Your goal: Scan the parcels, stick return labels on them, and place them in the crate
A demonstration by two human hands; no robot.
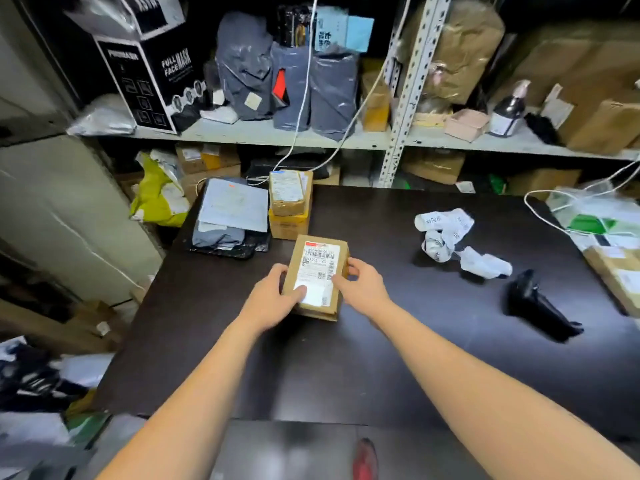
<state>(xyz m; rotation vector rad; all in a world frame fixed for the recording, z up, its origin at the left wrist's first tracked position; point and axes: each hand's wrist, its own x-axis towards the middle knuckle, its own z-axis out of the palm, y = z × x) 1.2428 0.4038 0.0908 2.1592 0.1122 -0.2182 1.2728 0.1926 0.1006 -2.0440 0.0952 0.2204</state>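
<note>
A cardboard parcel [317,278] lies flat on the dark desk [329,362], its white shipping label [322,258] facing up. The left hand [273,299] grips the parcel's left edge, thumb pressing on the lower part of the label. The right hand [363,285] holds the parcel's right side with curled fingers. Just beyond the parcel two small boxes [290,202] are stacked, and a pile of grey mailers [230,216] sits beyond it to the left. To the parcel's right lie crumpled white paper strips [445,233], and further right a black handheld scanner [535,303].
</note>
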